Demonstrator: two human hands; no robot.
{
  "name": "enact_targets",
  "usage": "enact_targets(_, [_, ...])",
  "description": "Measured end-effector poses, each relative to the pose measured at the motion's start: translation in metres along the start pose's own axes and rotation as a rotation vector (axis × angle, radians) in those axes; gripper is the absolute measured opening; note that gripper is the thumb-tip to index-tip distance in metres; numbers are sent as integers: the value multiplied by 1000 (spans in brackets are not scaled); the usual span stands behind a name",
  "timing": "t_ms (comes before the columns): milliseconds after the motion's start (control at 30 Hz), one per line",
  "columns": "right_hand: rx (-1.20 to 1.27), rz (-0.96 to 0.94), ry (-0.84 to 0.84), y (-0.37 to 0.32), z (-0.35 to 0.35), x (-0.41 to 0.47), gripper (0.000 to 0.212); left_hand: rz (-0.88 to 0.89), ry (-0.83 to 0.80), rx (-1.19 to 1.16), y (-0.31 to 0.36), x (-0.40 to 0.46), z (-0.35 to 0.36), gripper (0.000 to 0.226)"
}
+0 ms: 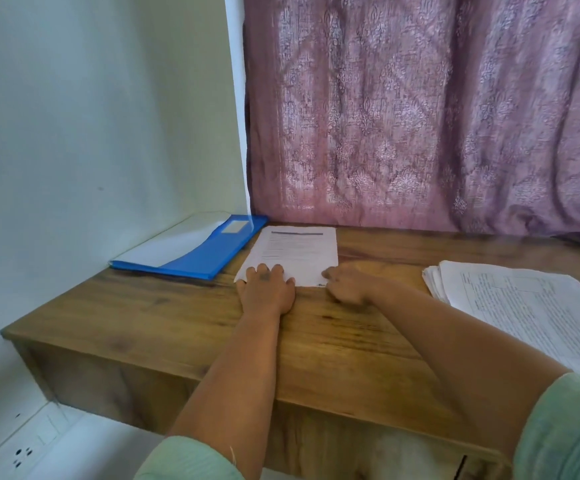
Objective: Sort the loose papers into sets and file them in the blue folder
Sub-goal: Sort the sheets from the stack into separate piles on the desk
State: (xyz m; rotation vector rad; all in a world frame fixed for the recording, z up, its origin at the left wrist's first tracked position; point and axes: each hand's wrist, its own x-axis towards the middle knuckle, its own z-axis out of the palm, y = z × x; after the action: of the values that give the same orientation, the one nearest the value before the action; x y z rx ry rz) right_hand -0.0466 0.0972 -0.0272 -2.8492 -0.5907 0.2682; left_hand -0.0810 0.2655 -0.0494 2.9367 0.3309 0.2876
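Pressing one paper set flat beside one blue folder.
Head view: left hand [267,289] lies flat, fingers on the set [299,251]; right hand [345,284] touches its near corner (grip unclear). Folder [209,252] lies just left; another stack [523,299] rests well right on the desk [164,317].
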Motion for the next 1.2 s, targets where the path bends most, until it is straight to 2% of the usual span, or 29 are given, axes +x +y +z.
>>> enact_targets(100, [145,-48,-15,9,-11,-6,50,9,0,-12,-2,-1,-1,47])
enact_targets(267, [529,-115,351,45,-67,-54,42,10,120,-120,-2,-1,-5,55])
enact_targets(367, [570,20,448,101,-100,-92,33,96,243,-131,10,-14,-9,49])
enact_targets(433, [620,110,490,146,-107,-120,24,218,377,-164,28,-30,-11,41])
enact_targets(500, [637,231,547,191,-106,-154,14,379,438,-265,57,-44,-9,31])
enact_targets(567, [587,379,584,228,-97,-182,12,478,372,-385,89,-59,-5,21])
enact_targets(633, [542,514,586,256,-80,-203,23,470,214,-525,126,-72,1,20])
enact_targets(733, [692,619,605,281,-42,-215,52,286,-233,-610,180,-86,-5,48])
enact_targets(800, [700,590,721,286,-28,-217,61,200,-498,-806,207,-86,-12,37])
enact_targets(833, [665,596,741,284,-26,-219,62,178,-539,-872,216,-82,-13,33])
enact_targets(933, [544,625,711,274,-30,-220,64,133,-409,-753,228,-69,-3,43])
enact_targets(1000, [526,615,704,277,-31,-218,60,109,-339,-685,230,-63,5,41])
enact_targets(1200, [588,633,655,290,-33,-213,29,160,-264,-696,225,-62,12,27])
